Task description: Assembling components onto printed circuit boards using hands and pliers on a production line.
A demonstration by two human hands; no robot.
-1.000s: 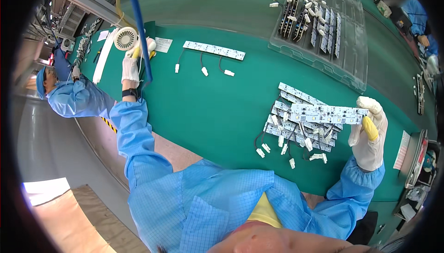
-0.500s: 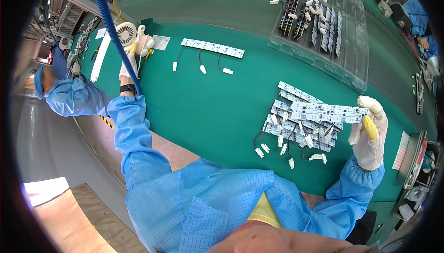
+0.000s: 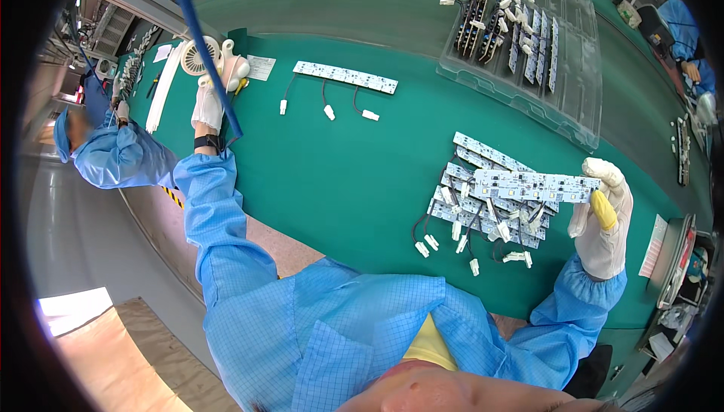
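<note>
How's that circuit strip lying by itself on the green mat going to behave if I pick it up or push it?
The lone strip is probably stiff: the similar strip gripped at one end by the right hand looks straight. Its three thin wires will likely dangle, since they curve loosely from one edge. Being flat, it probably won't roll.

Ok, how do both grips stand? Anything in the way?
Right grip: closed on white circuit strip, over strip pile. Left grip: by white fan, contact unclear. Blue hose partly hides fan.
</note>
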